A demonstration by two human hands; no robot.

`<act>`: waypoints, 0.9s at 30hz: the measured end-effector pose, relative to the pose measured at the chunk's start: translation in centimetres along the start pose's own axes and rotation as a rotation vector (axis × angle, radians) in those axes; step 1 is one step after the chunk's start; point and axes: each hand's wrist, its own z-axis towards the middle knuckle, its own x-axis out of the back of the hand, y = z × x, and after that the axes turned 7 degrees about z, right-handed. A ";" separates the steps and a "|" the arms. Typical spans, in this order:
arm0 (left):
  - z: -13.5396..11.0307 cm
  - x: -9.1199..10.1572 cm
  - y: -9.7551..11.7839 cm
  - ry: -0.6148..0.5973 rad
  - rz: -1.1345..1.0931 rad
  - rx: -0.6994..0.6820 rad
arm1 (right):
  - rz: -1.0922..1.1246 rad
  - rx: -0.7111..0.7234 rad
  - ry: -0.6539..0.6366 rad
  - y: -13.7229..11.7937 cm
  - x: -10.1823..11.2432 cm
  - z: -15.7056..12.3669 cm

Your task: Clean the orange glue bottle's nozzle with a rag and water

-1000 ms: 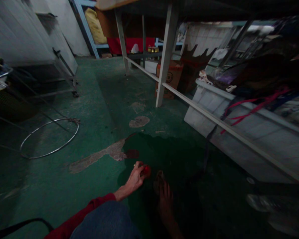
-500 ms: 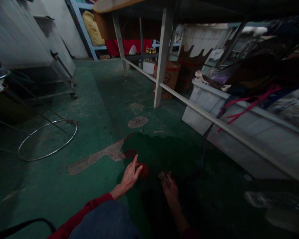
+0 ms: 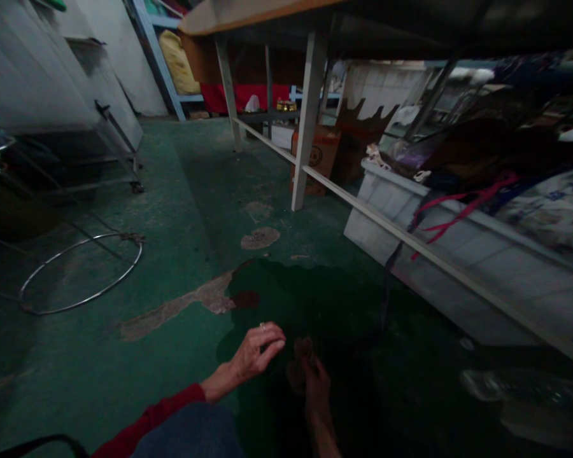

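Head view: left hand (image 3: 256,353) curled, right hand (image 3: 314,383) shadowed, over dark puddle (image 3: 319,296); cannot tell what either holds.

The left hand (image 3: 255,350) lies just left of the right hand (image 3: 310,378), both low over the floor (image 3: 181,210) at the puddle's (image 3: 315,292) near edge. A wire hoop (image 3: 130,237) lies well to the left. Ahead and right stands the table (image 3: 248,13); a carton (image 3: 318,159) sits behind its leg (image 3: 305,121), and a tub (image 3: 458,254) sits beneath it.

Brownish lump (image 3: 300,356), dim, at right hand (image 3: 316,383)
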 end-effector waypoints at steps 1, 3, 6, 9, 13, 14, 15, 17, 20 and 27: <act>-0.1 -0.5 0.3 -0.025 -0.011 -0.026 | 0.020 -0.009 0.012 -0.4 -0.3 -0.6; -0.2 -1.3 0.6 -0.004 -0.005 -0.014 | 0.035 -0.033 0.040 -1.2 -0.7 -1.5; 0.0 -1.9 0.3 0.063 0.006 0.047 | 0.070 -0.060 0.085 -2.6 -1.2 -1.6; 0.2 -1.6 0.5 0.013 -0.038 0.024 | 0.114 -0.064 0.115 -3.9 -1.7 -0.8; 0.6 -0.9 1.7 -0.086 -0.291 0.143 | 0.176 -0.053 0.133 -5.2 -1.8 -0.1; 0.7 -0.8 2.1 -0.111 -0.376 0.196 | 0.189 -0.054 0.137 -5.5 -1.7 -0.1; 0.8 -0.9 2.5 -0.141 -0.458 0.240 | 0.199 -0.053 0.141 -5.7 -1.6 -0.1; 1.1 -1.4 3.4 -0.209 -0.629 0.298 | 0.206 -0.050 0.150 -6.0 -1.3 -0.2; 1.2 -3.5 4.5 -0.204 -0.973 0.451 | 0.170 -0.043 0.135 -5.7 -1.5 -1.3; -0.5 -9.2 4.2 -0.111 -1.391 1.027 | -0.030 0.054 -0.020 -1.6 -2.9 -5.9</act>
